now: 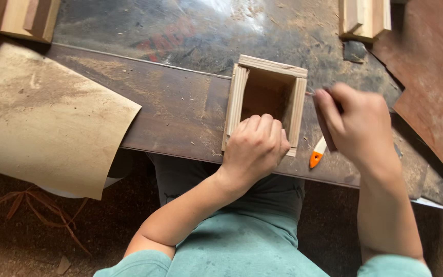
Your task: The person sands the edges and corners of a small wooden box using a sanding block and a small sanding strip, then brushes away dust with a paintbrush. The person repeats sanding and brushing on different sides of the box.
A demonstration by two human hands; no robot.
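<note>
The left hand (255,146) had its fingers curled shut over the near wall of the open wooden box (265,100), gripping it. The right hand (357,125), just right of the box, pinched a thin dark strip (324,125) between closed fingers. The box stood on a dark board (175,105). An orange-tipped tool (316,155) lay just beside the box's right corner; a tan veneer sheet (42,118) lay well left.

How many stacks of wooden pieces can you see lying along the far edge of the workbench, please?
2: one stack of wooden pieces at the far left corner and another stack at the far right, beyond the open wooden box. Both are cropped, so more may lie out of view.
</note>
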